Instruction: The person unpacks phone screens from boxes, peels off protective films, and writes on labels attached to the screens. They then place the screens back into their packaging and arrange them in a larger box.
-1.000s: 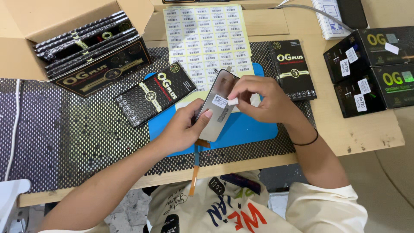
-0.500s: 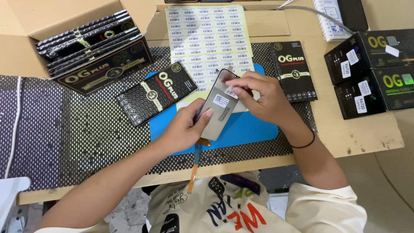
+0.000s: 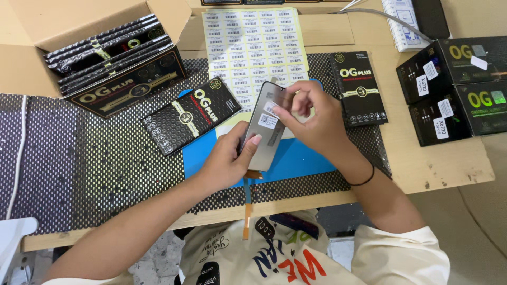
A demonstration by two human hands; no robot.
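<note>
the left hand (image 3: 229, 158) grips a grey phone screen (image 3: 266, 129) by its lower left edge, thumb laid across the face, holding it tilted at the centre of the frame above a blue mat (image 3: 296, 161). the right hand (image 3: 311, 119) has its fingers bunched together at the panel's upper right, fingertips pressed to a small white label (image 3: 271, 108) on it; a second label (image 3: 267, 121) sits just below. an orange flex cable (image 3: 247, 203) hangs from the panel's bottom edge over the table edge. behind the hands, at upper centre, lies a sheet of labels (image 3: 248, 39). a flat black box (image 3: 185, 115) lies left of the panel, another (image 3: 358, 87) to the right. an open carton (image 3: 79, 47) of black packs fills the upper left; black boxes (image 3: 454, 87) are stacked at the right.
</note>
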